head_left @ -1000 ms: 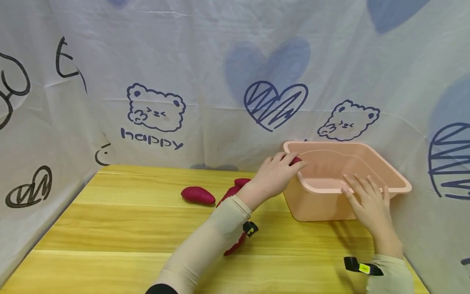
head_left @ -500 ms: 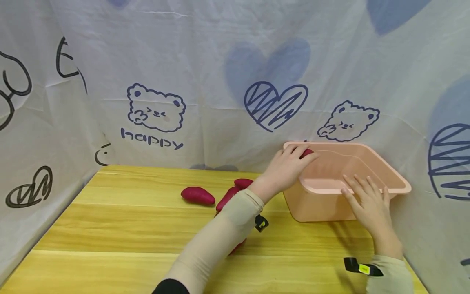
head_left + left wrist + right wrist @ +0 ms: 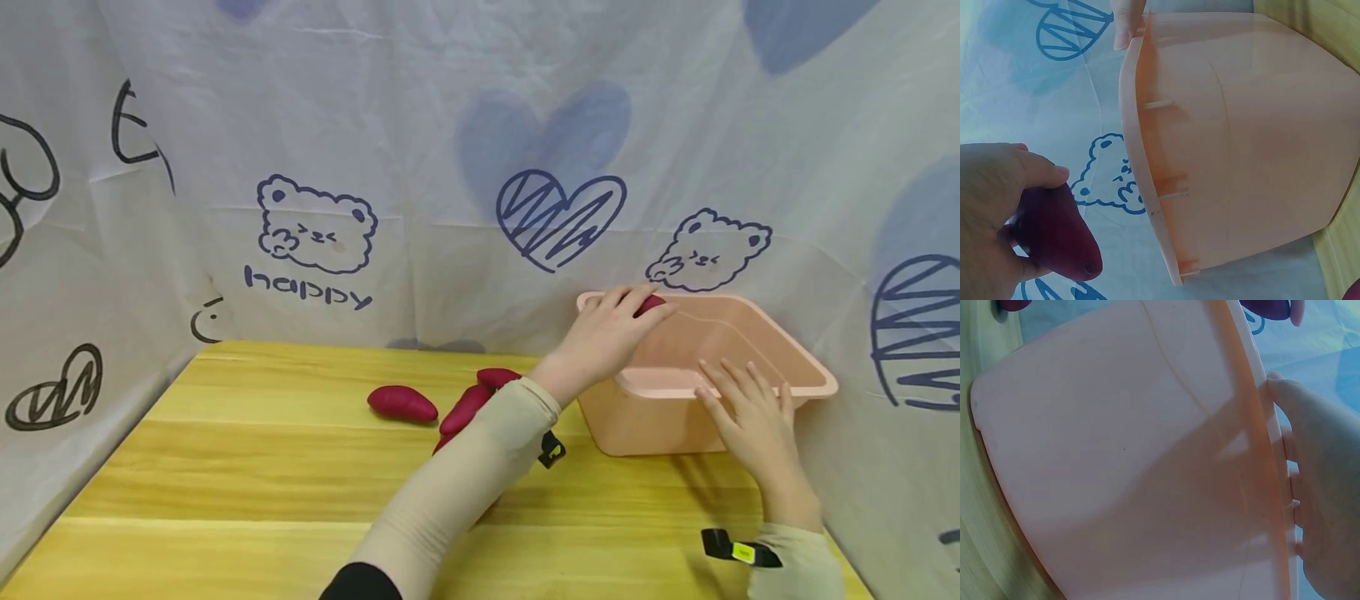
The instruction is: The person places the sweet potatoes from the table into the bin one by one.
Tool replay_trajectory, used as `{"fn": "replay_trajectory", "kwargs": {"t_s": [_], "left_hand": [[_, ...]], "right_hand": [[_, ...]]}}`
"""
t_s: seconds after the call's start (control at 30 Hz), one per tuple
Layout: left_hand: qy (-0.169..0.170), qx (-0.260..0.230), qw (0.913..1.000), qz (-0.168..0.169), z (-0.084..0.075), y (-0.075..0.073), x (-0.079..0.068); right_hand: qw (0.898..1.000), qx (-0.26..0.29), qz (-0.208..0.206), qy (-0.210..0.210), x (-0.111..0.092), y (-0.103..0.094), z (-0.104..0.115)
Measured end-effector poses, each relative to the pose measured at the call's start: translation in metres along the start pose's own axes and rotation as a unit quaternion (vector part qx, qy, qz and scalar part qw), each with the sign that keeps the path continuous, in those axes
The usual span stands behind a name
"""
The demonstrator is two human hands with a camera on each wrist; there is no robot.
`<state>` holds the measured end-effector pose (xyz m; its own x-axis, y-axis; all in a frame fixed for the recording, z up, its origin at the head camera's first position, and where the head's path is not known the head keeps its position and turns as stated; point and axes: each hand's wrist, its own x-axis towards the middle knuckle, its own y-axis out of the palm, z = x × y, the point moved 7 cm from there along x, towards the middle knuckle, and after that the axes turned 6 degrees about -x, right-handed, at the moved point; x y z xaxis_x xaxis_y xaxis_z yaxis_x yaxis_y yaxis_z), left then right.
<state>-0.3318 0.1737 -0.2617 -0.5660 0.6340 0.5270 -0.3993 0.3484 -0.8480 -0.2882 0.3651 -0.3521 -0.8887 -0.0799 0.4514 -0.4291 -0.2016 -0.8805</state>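
My left hand (image 3: 600,337) grips a purple-red sweet potato (image 3: 649,305) over the left side of a pink plastic basin (image 3: 667,425). In the left wrist view, thumb and fingers curl round this sweet potato (image 3: 1060,237), its blunt tip pointing out, apart from the basin's rim (image 3: 1132,125). My right hand (image 3: 757,437) lies on the basin's near rim at the right, fingers extended and spread over the edge. Seen from the right wrist, its thumb (image 3: 1285,390) touches the rim while the other fingers reach past the edge. The basin's floor is partly hidden by both hands.
On the wood-grain table (image 3: 247,467), one sweet potato (image 3: 402,403) lies left of a group of others (image 3: 465,408). My left forearm (image 3: 450,475) covers part of that group. A printed cloth (image 3: 435,275) hangs behind the table and along both sides.
My left hand has moved right with the sweet potato, from the basin's left rim to farther over its opening. My right hand stays on the rim.
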Motion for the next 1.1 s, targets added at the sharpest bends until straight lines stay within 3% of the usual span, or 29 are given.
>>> {"fn": "replay_trajectory", "kwargs": {"t_s": [0.13, 0.4, 0.7, 1.1], "left_hand": [[-0.002, -0.009, 0.9999, 0.008, -0.002, 0.004, 0.006], [0.021, -0.046, 0.9981, -0.035, -0.009, 0.004, 0.016], [0.041, -0.042, 0.9962, -0.064, -0.016, 0.012, 0.023], [0.029, -0.033, 0.9979, -0.047, -0.024, 0.040, 0.026]], "right_hand": [[1.000, 0.003, 0.002, 0.001, 0.000, 0.000, 0.001], [1.000, 0.003, 0.003, 0.005, -0.001, -0.002, -0.001], [1.000, 0.000, 0.008, 0.004, -0.001, -0.001, 0.001], [1.000, -0.003, 0.009, 0.007, 0.000, -0.002, 0.001]]}}
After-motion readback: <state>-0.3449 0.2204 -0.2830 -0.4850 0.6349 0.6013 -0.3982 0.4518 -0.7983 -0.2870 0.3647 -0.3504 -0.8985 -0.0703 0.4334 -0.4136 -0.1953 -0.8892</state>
